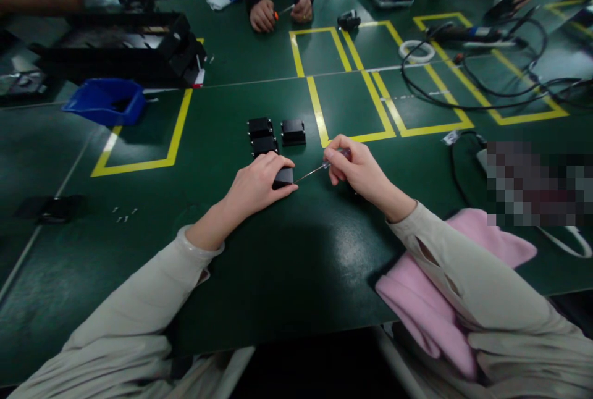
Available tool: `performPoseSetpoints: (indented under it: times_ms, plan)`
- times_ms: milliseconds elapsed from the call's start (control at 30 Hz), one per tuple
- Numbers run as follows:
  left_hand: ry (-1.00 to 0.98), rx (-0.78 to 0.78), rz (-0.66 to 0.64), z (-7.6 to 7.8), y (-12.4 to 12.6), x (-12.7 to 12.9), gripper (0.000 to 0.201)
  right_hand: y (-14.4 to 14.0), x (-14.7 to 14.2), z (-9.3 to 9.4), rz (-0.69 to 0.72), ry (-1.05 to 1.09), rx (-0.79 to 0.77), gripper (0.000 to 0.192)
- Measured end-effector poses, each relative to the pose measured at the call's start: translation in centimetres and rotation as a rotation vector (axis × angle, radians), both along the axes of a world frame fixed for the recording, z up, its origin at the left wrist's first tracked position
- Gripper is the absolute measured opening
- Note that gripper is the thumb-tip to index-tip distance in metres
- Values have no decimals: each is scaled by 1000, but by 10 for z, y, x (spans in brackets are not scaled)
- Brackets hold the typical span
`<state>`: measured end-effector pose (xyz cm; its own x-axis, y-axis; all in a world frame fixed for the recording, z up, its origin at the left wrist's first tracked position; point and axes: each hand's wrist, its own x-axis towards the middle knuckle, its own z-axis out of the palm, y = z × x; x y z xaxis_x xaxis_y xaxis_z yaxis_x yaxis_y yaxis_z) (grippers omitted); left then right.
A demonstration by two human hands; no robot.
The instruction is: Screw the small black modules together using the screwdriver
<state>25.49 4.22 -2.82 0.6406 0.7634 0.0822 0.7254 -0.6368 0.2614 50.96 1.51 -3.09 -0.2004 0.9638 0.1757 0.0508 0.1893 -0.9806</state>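
My left hand (259, 184) grips a small black box (284, 178) on the green table, fingers over its far side and thumb along its near edge. In my right hand (349, 164) is a screwdriver (312, 172) with a clear purplish handle. Its thin metal shaft points left, and the tip meets the box's right side near my left thumb. Just beyond my left hand lie more black boxes of the same look, a stacked-looking group (262, 134) and a single one (293, 131) to its right. Something dark is partly hidden under my right hand.
Several small screws (124, 214) and a dark flat part (55, 209) lie at left. Behind them stand a blue bin (106, 101) and black trays (120, 47). A pink cloth (430, 300) is under my right forearm. Cables (486, 99) run at right. Co-workers' hands (282, 10) are across the table.
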Motion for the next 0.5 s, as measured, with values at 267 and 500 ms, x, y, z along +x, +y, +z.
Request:
performPoseSetpoints:
  times_ms: [267,500]
  plan:
    - [-6,0,-5,1,0,0,42,-1,0,0,-12,30,-21,33]
    - [-7,-2,-4,0,0,0,42,0,0,0,-16,-24,-3,44]
